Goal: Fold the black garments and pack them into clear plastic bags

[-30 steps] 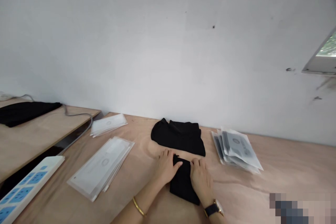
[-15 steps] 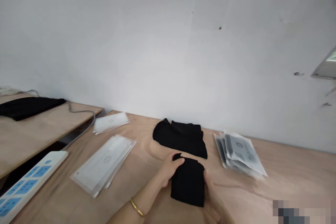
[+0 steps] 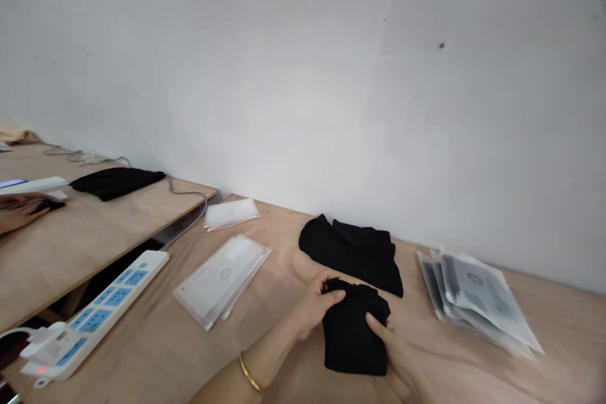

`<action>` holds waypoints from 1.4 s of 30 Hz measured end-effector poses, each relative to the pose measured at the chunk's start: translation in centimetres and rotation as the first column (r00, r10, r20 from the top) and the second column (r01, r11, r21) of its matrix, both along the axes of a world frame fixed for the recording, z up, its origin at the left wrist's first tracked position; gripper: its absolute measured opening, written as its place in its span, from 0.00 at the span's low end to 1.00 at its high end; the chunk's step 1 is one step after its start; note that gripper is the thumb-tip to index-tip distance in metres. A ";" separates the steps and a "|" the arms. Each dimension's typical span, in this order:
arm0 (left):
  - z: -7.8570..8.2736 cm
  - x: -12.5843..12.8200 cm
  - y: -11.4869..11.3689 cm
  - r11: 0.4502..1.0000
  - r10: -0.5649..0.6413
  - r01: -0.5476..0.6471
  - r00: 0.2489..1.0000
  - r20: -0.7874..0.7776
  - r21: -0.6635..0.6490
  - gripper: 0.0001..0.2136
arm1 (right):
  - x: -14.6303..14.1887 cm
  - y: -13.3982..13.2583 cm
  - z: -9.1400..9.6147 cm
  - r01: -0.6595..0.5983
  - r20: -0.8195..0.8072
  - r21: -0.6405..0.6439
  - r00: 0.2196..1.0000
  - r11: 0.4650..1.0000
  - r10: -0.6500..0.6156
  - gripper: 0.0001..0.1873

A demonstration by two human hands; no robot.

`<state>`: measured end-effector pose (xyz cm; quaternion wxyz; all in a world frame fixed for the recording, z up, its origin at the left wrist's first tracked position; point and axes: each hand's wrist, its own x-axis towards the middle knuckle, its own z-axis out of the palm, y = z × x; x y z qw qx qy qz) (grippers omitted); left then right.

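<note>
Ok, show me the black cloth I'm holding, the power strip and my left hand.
Held black cloth (image 3: 353, 336), head view: middle of top.
Power strip (image 3: 95, 320), head view: blue socket.
Left hand (image 3: 312, 308), head view: its back.

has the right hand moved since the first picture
Yes. Judged against the black cloth lying by the wall, the right hand has shifted toward the person, farther from that cloth.

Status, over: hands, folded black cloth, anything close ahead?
Left hand gripping folded black cloth at its upper left. Right hand on its right side, thumb on top. Second black cloth close beyond.
</note>
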<state>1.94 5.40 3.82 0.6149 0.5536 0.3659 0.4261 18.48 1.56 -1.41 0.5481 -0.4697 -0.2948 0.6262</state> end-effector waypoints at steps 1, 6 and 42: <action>0.0 -0.8 0.0 0.998 0.021 -0.014 0.994 -0.111 0.062 0.10 | 0.4 0.2 0.1 0.003 -0.009 -0.014 1.000 1.000 -0.003 0.37; 0.6 -10.6 0.5 0.904 0.427 -0.201 0.489 -0.761 0.378 0.09 | 3.1 0.5 0.1 0.049 0.052 -0.126 0.998 0.991 -0.043 0.30; -0.2 -1.8 -5.0 0.791 0.357 0.129 0.697 -0.622 0.598 0.07 | -0.4 -1.0 2.5 0.044 -0.138 -0.053 0.989 0.998 -0.051 0.22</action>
